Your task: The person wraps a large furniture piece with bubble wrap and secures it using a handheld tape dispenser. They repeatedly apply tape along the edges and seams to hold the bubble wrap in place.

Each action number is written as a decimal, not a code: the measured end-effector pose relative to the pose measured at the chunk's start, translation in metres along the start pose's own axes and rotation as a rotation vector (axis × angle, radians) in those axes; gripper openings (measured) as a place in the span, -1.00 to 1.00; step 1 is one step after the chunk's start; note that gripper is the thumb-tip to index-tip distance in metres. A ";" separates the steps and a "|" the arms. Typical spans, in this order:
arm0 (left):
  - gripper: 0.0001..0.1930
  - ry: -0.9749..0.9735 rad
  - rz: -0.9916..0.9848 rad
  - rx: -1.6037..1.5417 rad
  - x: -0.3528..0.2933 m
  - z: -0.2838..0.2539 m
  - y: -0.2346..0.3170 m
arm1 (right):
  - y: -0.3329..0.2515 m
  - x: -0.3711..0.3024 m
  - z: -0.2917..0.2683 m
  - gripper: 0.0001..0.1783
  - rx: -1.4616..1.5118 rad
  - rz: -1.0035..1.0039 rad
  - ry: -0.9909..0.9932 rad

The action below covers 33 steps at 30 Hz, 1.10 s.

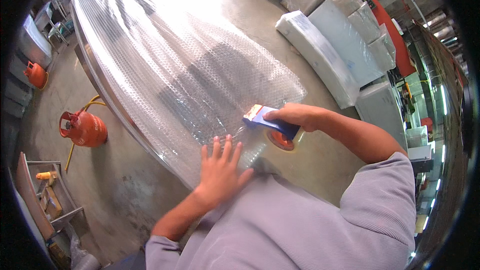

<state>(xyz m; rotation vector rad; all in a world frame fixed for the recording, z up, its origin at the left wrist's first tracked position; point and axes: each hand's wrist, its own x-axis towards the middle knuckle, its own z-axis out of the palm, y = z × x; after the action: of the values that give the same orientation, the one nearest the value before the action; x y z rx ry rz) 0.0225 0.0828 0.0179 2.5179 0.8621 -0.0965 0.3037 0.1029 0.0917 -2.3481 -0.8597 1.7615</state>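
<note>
Bubble wrap point(165, 55) is seemingly being taped, its near end pressed by the left hand point(220, 170), fingers spread, empty; the tape dispenser point(274, 121), clasped by the right hand point(297, 114), should be drawn steadily.

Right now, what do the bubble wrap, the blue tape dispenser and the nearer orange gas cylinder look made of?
Bubble wrap: clear, glossy plastic film; raised bubbles and bright glare show it.
Blue tape dispenser: smooth blue sides; plastic or painted metal, can't tell.
Nearer orange gas cylinder: probably painted metal, likely steel; rounded shell, even orange coat.
</note>
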 end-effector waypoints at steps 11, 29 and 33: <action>-0.14 0.153 0.424 -0.137 0.131 0.018 -0.055 | 0.024 0.000 0.013 -0.25 -0.159 -0.065 0.036; 0.27 0.120 0.359 0.216 0.122 0.008 -0.032 | 0.213 -0.022 0.049 -0.30 0.085 -0.319 0.262; 0.44 0.036 0.293 0.263 0.118 -0.003 -0.015 | 0.233 -0.013 0.055 -0.30 0.150 -0.407 0.284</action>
<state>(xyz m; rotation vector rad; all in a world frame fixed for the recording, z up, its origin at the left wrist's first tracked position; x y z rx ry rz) 0.1078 0.1608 -0.0113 2.8714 0.5117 -0.0719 0.3407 -0.1133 -0.0053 -2.0745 -1.0257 1.2533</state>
